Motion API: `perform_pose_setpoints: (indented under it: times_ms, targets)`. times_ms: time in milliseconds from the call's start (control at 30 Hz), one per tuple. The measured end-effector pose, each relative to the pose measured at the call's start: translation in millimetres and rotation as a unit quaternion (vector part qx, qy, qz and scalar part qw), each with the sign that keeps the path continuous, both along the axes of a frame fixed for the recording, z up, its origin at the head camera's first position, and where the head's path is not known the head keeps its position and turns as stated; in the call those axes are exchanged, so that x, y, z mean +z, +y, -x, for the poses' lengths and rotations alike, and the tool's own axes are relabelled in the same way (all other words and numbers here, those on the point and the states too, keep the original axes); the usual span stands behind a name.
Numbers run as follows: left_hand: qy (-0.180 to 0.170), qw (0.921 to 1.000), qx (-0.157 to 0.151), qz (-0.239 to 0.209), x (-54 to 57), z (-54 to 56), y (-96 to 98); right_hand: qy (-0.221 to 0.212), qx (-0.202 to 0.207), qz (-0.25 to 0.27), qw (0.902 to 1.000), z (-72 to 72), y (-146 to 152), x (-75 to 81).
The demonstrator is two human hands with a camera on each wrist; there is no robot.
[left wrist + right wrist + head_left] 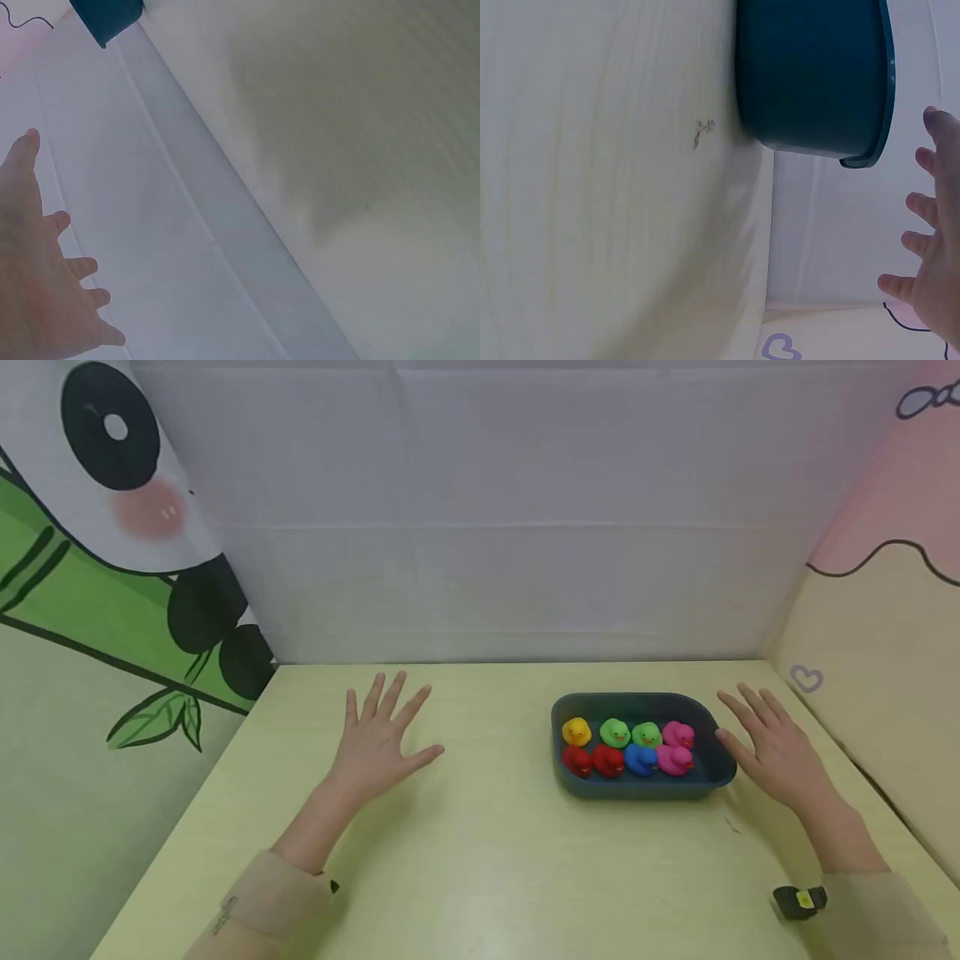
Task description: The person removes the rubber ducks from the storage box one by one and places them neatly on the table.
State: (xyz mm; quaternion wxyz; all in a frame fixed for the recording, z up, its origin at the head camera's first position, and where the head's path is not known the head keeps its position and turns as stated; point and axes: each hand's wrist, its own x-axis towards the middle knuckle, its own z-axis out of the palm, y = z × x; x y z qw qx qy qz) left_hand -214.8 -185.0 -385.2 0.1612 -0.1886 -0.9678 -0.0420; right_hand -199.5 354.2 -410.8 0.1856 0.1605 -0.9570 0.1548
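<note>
Several small rubber ducks sit in two rows inside a dark teal tray [622, 792] on the right half of the table. In the back row are a yellow duck [577, 732], green ducks [615, 733] and a pink duck [678, 734]. The front row holds red ducks [607, 762], a blue duck [641, 760] and another pink duck [675, 761]. My right hand [780, 756] is held over the table just right of the tray, fingers straight, thumb near its rim. Fingers spread and holding nothing, my left hand [378, 743] hovers over the table's left part.
A pale wooden table [480, 860] lies below, with a white cloth wall [487, 527] along its back edge. Printed panels flank it, a green one [67, 793] on the left and a cream and pink one [885, 693] on the right. A small scuff marks the tabletop near the tray.
</note>
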Motion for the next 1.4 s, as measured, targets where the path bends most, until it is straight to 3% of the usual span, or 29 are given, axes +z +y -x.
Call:
perform_pose_setpoints:
  times_ms: [300, 633, 933, 1167, 1400]
  targets:
    - [0.025, 0.9984, -0.046, -0.022, 8.1, 13.7, 44.4, -0.045, 0.009, 0.071, 0.9964, 20.6, -1, -8.9]
    - [0.049, 0.9908, -0.119, -0.04, -1.2, 28.8, 89.3, -0.077, 0.045, 0.131, 0.9873, 37.9, 4, -18.2]
    - [0.051, 0.9773, -0.199, -0.052, -13.9, 44.8, 126.1, -0.149, 0.097, 0.215, 0.9604, 49.6, 6, -26.3]
    - [0.003, 0.9656, -0.254, -0.054, -19.3, 53.7, 150.2, -0.172, 0.096, 0.242, 0.9501, 54.1, 10, -31.7]
    - [-0.096, 0.9463, -0.305, -0.049, -22.9, 60.7, 168.4, -0.204, 0.087, 0.271, 0.9368, 53.4, 11, -34.3]
